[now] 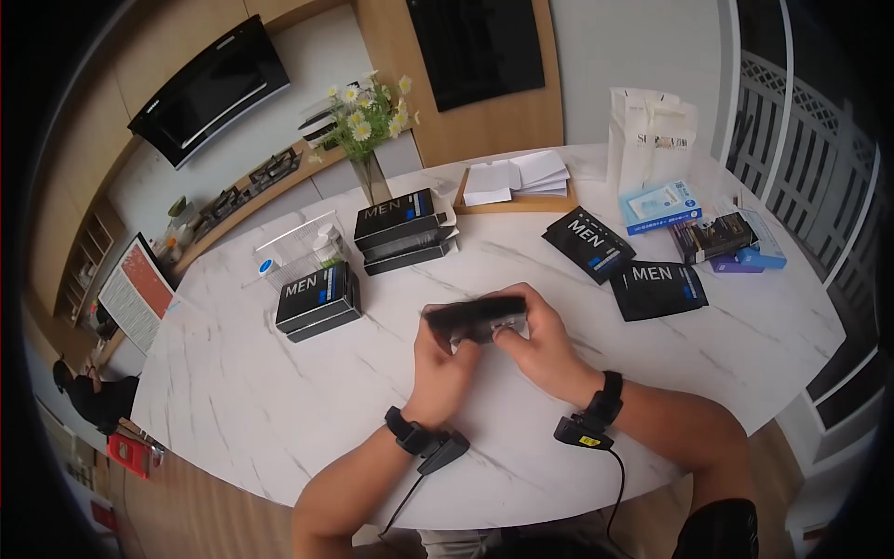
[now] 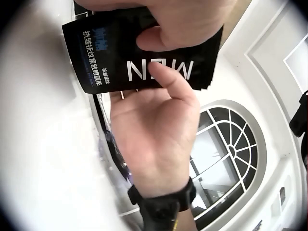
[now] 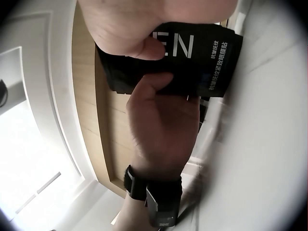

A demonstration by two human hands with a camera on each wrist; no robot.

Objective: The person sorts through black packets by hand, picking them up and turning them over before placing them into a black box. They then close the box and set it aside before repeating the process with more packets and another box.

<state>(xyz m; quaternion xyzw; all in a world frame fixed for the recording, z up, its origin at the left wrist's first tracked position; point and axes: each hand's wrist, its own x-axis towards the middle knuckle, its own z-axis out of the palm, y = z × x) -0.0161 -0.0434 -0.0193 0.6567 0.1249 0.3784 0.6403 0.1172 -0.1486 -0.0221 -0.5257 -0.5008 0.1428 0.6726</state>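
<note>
Between both hands, over the middle of the table, is a small stack of black MEN eye-mask sachets (image 1: 477, 313). My left hand (image 1: 441, 371) grips the left end, thumb on the near face. The right end is gripped by my right hand (image 1: 549, 352), its thumb also on the near face. In the left wrist view the sachets (image 2: 108, 62) show white MEN lettering and several layered edges at one end. Both thumbs press on the printed face in the right wrist view, partly covering the lettering of the sachets (image 3: 192, 77); the other fingers are mostly hidden behind.
Black MEN boxes stand at left (image 1: 317, 303) and behind (image 1: 400, 233), near a flower vase (image 1: 371, 177). Black pouches (image 1: 656, 291), small boxes (image 1: 659, 205) and a paper bag (image 1: 647, 140) are at right. A wooden tray (image 1: 521, 205) holds papers. A person (image 1: 98, 396) is at far left.
</note>
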